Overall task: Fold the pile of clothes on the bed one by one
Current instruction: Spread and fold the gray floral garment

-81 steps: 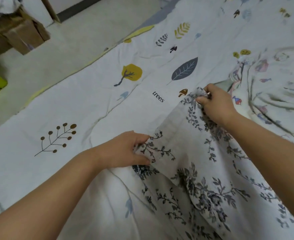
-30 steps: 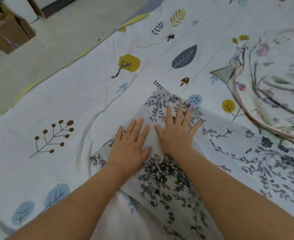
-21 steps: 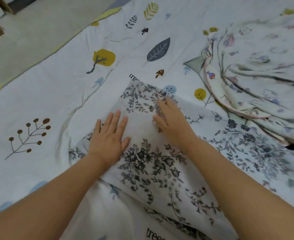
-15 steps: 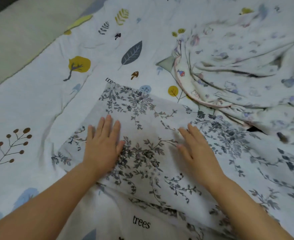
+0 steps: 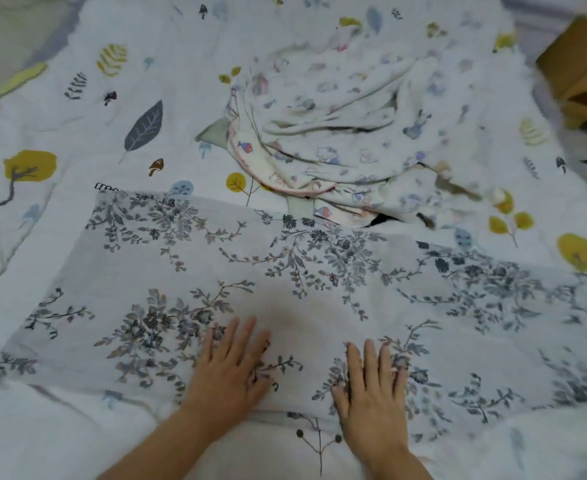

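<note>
The bed [image 5: 60,258], dressed in a white sheet printed with yellow trees, grey leaves and small mushrooms, fills nearly the whole frame. Across the lower half you have the thin white cloth with the grey-blue flower sprigs [image 5: 285,289] spread flat — its far edge runs from left of centre off toward the right edge of the frame, and its near edge lies just by your wrists. Above it, in the upper right of centre, sits the crumpled pile of cream cloth with small pastel cartoon prints and a pink-trimmed edge [image 5: 347,133]; its lower edge touches or just overlaps the floral cloth, and it looks untouched. A brown cardboard box [image 5: 576,60] stands off the bed at the upper right corner.

Your left hand [image 5: 231,372] and right hand [image 5: 371,386] lie side by side at the bottom centre, palms down, fingers straight and slightly spread, pressing the floral cloth and gripping nothing.

By my reading you are early on — the floral piece is only laid out or partly folded, no finished stack shows, and the crumpled pile is left to do.
</note>
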Action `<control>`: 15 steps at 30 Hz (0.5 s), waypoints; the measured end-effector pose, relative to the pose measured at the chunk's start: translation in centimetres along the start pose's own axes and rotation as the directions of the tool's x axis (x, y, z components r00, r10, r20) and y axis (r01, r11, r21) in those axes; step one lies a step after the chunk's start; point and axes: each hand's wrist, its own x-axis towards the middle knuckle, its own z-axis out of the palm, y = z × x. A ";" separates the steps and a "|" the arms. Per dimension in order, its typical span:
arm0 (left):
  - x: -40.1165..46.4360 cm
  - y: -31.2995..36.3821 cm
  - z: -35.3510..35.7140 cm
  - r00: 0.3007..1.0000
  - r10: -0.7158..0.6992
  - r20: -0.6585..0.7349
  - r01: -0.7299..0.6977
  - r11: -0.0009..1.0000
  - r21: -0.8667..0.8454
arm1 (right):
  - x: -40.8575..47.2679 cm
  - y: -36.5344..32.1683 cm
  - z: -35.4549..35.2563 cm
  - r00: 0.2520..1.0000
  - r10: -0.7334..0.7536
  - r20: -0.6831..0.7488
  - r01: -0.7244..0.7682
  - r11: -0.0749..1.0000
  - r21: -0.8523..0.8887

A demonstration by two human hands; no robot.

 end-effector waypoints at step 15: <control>1.5 -3.7 -0.7 0.945 -0.322 0.055 0.323 0.947 -0.010 | 3.1 2.7 -3.8 0.980 0.166 -0.112 -0.142 0.970 0.196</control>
